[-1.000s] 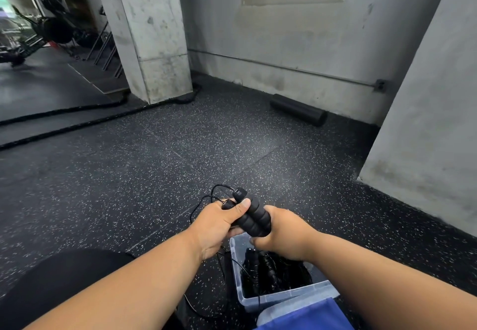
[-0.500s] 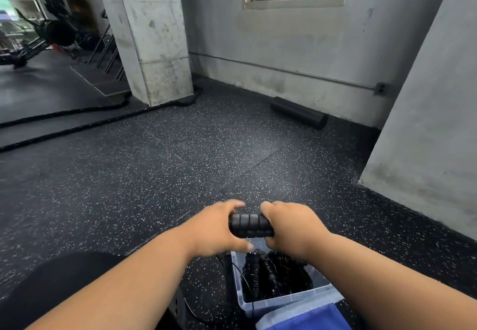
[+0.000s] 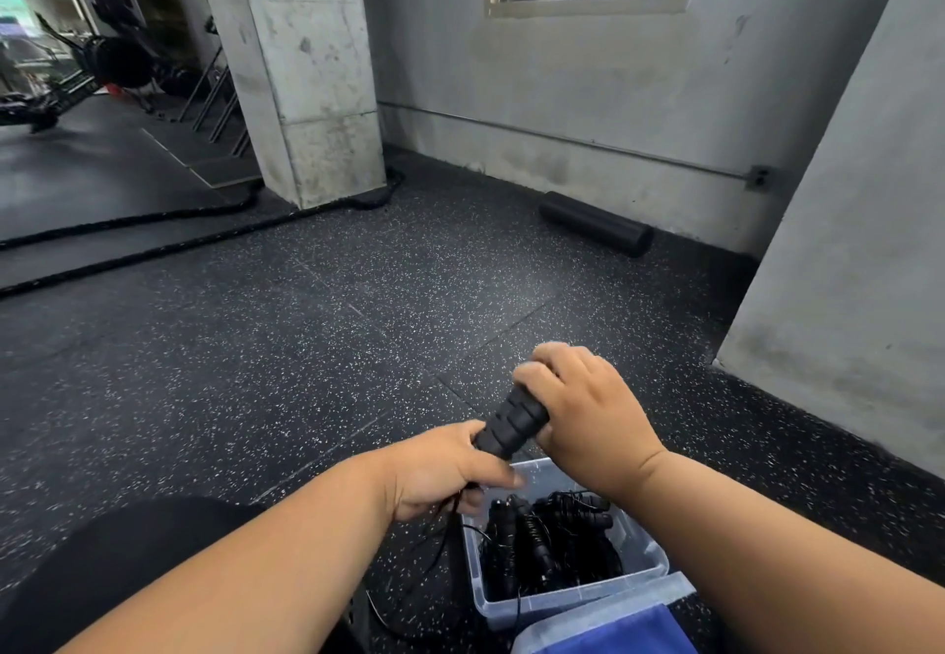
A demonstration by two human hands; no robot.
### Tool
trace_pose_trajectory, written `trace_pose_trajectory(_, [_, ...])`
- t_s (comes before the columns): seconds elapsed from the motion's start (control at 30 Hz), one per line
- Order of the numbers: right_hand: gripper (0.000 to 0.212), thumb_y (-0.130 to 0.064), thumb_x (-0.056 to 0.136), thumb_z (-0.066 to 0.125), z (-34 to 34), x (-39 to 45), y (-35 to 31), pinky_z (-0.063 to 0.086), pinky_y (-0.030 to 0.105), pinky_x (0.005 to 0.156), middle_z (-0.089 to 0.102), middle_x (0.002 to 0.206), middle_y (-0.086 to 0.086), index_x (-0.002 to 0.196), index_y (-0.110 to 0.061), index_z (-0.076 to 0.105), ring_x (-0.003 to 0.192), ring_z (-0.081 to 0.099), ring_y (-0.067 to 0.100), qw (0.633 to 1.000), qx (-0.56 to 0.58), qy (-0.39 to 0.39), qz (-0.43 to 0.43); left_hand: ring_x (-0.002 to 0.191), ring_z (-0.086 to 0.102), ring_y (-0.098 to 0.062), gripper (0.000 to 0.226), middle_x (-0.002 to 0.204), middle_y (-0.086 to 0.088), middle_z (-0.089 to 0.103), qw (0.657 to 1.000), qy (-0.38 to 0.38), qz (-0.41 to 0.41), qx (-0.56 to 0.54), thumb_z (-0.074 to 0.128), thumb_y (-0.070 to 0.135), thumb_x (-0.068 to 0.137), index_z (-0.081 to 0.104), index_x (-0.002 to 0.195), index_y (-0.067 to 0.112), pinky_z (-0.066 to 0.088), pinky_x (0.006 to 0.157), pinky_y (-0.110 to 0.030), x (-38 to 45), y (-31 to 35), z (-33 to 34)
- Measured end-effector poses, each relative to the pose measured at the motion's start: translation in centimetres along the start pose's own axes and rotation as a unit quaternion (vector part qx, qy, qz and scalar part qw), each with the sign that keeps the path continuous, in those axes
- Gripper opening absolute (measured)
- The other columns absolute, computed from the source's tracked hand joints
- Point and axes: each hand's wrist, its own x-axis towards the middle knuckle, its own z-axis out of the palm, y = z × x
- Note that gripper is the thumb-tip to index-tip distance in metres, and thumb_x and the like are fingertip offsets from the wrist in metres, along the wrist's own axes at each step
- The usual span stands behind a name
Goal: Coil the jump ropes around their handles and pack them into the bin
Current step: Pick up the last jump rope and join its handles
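Black ribbed jump rope handles (image 3: pixel 511 423) are held tilted between both hands, just above the floor in front of the bin. My left hand (image 3: pixel 440 469) grips their lower end, and thin black cord (image 3: pixel 434 541) trails down from it. My right hand (image 3: pixel 588 413) is closed around the upper end. The clear plastic bin (image 3: pixel 649 559) stands right below, holding several coiled black jump ropes (image 3: pixel 547 536).
A clear lid with a blue top (image 3: pixel 613 625) lies against the bin's near side. A black foam roller (image 3: pixel 595 224) rests by the far wall. Thick battle ropes (image 3: pixel 153 239) run past the concrete pillar (image 3: pixel 312 91). A grey wall (image 3: pixel 859 244) rises on the right.
The handles went from level to tilted, upper end to the right. My right hand rose and moved away; my left hand dropped toward the bin with cord in it.
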Motion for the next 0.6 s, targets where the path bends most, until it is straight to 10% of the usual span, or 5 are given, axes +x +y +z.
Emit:
trace_pose_trajectory(0.1, [0.092,-0.023,0.079,0.078,-0.5,0.1,-1.4,0.049,0.032,0.101,0.041,0.142,-0.007,0.154,-0.037,0.026,0.117,0.053,0.010,0.960,0.191,0.000,0.203,0.058,0.044,-0.007,0.050,0.086,0.003,0.057,0.991,0.080,0.070,-0.084,0.085,0.021,0.076,0.057,0.117,0.016,0.052,0.063,-0.028,0.1,1.2,-0.2])
trace_pose_trajectory(0.17, [0.097,-0.024,0.087,0.075,-0.5,0.3,-3.0,0.051,0.026,0.093,0.042,0.143,-0.010,0.157,-0.045,0.011,0.117,0.054,0.003,0.857,0.377,-0.065,0.344,0.057,0.046,-0.007,0.037,0.086,0.001,0.056,0.973,0.115,0.117,-0.160,0.080,0.013,0.089,0.056,0.117,0.015,0.055,0.064,-0.028,0.0,2.2,-0.5])
trace_pose_trajectory(0.3, [0.032,0.000,0.096,0.060,0.6,-0.4,-5.9,0.044,0.012,0.084,0.069,0.108,-0.010,0.124,-0.015,0.063,0.099,0.062,-0.005,0.668,0.609,-0.273,0.330,0.054,0.046,-0.007,0.026,0.082,-0.001,0.056,0.946,0.123,0.146,-0.263,0.072,0.012,0.096,0.056,0.117,0.015,0.052,0.054,-0.024,-0.4,3.4,0.0])
trace_pose_trajectory(0.43, [0.020,-0.022,0.100,0.062,1.5,-0.6,-6.5,0.042,0.029,0.101,0.076,0.094,0.004,0.085,-0.019,0.075,0.098,0.067,0.009,0.683,0.598,-0.325,0.264,0.048,0.037,-0.002,0.026,0.079,0.002,0.059,0.953,0.103,0.087,-0.273,0.078,0.030,0.090,0.058,0.104,0.020,0.051,0.049,-0.020,-1.4,4.2,-0.2])
trace_pose_trajectory(0.6, [0.044,-0.055,0.092,0.068,1.0,-0.2,-2.6,0.040,0.029,0.060,0.050,0.062,-0.006,0.067,-0.023,0.050,0.055,0.045,0.010,0.822,0.375,-0.357,0.237,0.054,0.044,-0.002,0.042,0.087,0.004,0.056,0.985,0.124,0.081,-0.087,0.083,0.033,0.084,0.057,0.115,0.019,0.058,0.060,-0.026,-3.2,4.9,-3.3])
